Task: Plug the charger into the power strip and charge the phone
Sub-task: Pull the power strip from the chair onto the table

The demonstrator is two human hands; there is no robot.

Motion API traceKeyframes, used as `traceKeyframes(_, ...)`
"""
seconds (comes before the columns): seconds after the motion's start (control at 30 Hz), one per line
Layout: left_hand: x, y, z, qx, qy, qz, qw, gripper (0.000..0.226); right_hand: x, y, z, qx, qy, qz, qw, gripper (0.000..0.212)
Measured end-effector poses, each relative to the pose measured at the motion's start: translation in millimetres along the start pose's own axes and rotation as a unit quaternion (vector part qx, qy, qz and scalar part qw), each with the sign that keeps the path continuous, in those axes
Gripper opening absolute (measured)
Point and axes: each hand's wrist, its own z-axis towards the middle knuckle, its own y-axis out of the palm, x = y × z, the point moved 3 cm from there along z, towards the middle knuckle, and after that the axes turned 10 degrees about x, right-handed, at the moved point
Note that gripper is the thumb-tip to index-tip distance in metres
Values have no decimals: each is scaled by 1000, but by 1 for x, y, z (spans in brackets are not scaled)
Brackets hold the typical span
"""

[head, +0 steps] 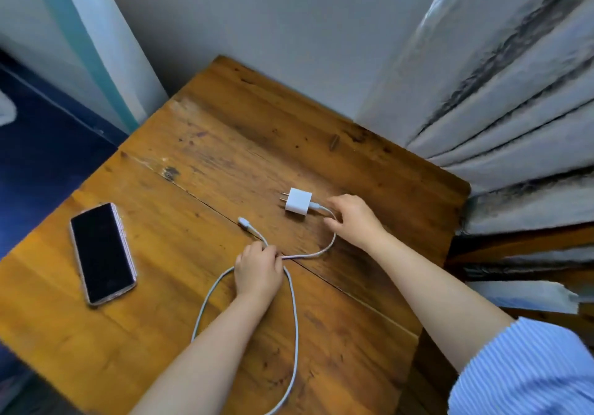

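A white charger block (pixel 299 201) lies on the wooden table (pixel 209 144) with its two prongs pointing left. Its white cable (pixel 294 318) loops toward the table's near edge, and the free connector end (pixel 243 222) lies left of the block. My left hand (pixel 258 270) is shut on the cable where the loop crosses itself. My right hand (pixel 353 220) sits just right of the block, fingers curled around the cable beside it. A phone (pixel 102 252) with a dark screen lies face up at the table's left. No power strip is visible.
A grey wall stands behind the table. Folded grey-white curtains (pixel 514 109) hang along the right edge and overlap the table's far right corner. A dark blue surface (pixel 38 157) lies beyond the table's left edge.
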Motion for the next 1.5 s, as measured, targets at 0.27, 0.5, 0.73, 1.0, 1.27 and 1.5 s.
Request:
traceKeyframes(0.27, -39, -13, -16, 22, -92, -4, 996, 21, -34, 34, 29, -11, -11, -10, 1000, 60)
traceKeyframes(0.5, -48, -20, -12, -7, -94, -1, 996, 19, -30, 38, 7, 44, 17, 1, 999, 46)
traceKeyframes(0.73, -46, -26, -18, -57, -52, 9, 997, 20, 0, 38, -51, 40, 97, 15, 994, 52)
traceKeyframes(1.0, -37, -18, -32, -84, 40, 56, 994, 21, 19, 41, -98, 77, 206, 44, 975, 58)
traceKeyframes(1.27, -27, -20, -29, -83, 85, 170, 978, 25, 24, 34, -112, 63, 202, 69, 975, 59)
traceKeyframes(1.5, 58, -27, -25, -105, 141, 237, 955, 27, 81, -55, -154, 171, 196, 67, 963, 42)
